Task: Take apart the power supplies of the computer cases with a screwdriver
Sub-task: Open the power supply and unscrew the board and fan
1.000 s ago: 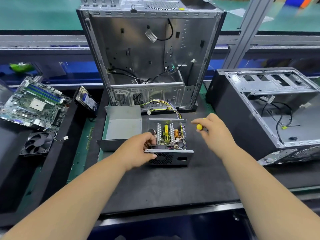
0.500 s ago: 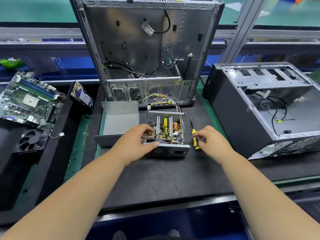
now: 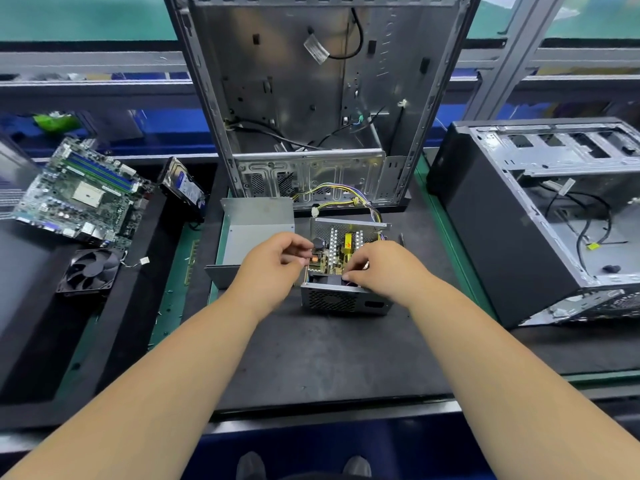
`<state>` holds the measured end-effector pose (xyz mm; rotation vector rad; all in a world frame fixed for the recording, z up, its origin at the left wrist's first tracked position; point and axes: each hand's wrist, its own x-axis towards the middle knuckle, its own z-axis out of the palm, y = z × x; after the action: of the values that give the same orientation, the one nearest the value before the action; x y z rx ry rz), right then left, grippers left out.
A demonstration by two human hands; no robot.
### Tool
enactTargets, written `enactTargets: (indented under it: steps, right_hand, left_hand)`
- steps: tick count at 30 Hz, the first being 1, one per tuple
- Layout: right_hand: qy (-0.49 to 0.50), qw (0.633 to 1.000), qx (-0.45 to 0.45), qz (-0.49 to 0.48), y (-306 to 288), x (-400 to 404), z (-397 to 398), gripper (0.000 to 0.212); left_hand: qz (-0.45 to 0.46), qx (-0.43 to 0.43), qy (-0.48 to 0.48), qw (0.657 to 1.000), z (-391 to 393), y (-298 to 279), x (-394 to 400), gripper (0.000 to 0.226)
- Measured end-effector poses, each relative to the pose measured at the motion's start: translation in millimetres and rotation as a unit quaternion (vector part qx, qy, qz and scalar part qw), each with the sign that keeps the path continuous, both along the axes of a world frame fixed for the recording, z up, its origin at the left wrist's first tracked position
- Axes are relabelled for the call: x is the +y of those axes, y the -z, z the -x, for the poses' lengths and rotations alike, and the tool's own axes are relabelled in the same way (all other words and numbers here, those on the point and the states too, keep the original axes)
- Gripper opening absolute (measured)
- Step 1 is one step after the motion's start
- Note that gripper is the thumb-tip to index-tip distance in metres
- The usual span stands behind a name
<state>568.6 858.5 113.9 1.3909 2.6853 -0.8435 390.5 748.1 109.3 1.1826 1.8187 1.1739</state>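
Observation:
The open power supply sits on the black mat, its circuit board and heat sinks exposed and its yellow and black cables running back into the upright computer case. My left hand grips its left wall with curled fingers and thumb. My right hand reaches in from the right, fingertips pinching a black part at the front inside edge. The screwdriver lies on the mat behind my right hand, with only its metal shaft showing.
The removed grey cover lies just left of the supply. A second case lies on its side at the right. A motherboard, a hard drive and a loose fan lie at the left.
My right hand set the yellow-handled screwdriver down on the mat, let it go, and moved left onto the power supply. My left hand stayed at the supply's left side.

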Motion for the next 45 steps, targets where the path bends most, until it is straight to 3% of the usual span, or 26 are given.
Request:
enactTargets:
  steps: [6, 11, 18, 28, 34, 39, 42, 45]
  right_hand:
    - [-0.018, 0.999, -0.022, -0.029, 0.4, -1.3, 7.7, 0.015]
    - [-0.011, 0.998, 0.020, -0.053, 5.8, -7.7, 8.2, 0.016]
    - [-0.008, 0.994, 0.103, -0.046, 20.0, -7.4, 4.3, 0.010]
    - [0.014, 0.983, 0.177, 0.043, 30.5, -1.2, -1.2, 0.011]
    - [-0.027, 0.982, 0.186, -0.005, 34.5, -6.2, 10.5, 0.009]
    - [0.057, 0.967, 0.244, 0.037, 36.9, -3.1, -1.2, 0.028]
    - [0.079, 0.960, 0.259, 0.076, 34.2, -3.2, -2.3, 0.027]
    - [0.078, 0.961, 0.257, 0.067, 32.1, -0.9, -0.9, 0.026]
  left_hand:
    - [-0.001, 0.020, -0.010, 1.000, 8.0, -1.2, 0.5, 0.031]
    - [0.037, 0.218, 0.084, 0.972, 10.7, 3.8, 7.1, 0.027]
    - [0.090, 0.359, 0.122, 0.921, 8.1, 10.6, 17.8, 0.013]
    - [0.063, 0.388, 0.154, 0.906, 3.7, 12.1, 29.4, 0.015]
    - [0.046, 0.363, 0.094, 0.926, 15.3, 18.0, 20.3, 0.009]
    - [0.006, 0.347, 0.104, 0.932, 4.0, 1.8, 36.0, 0.011]
    - [0.028, 0.359, 0.129, 0.924, 5.3, -9.2, 48.0, 0.011]
    - [0.064, 0.271, 0.113, 0.954, 15.6, -10.3, 49.2, 0.009]
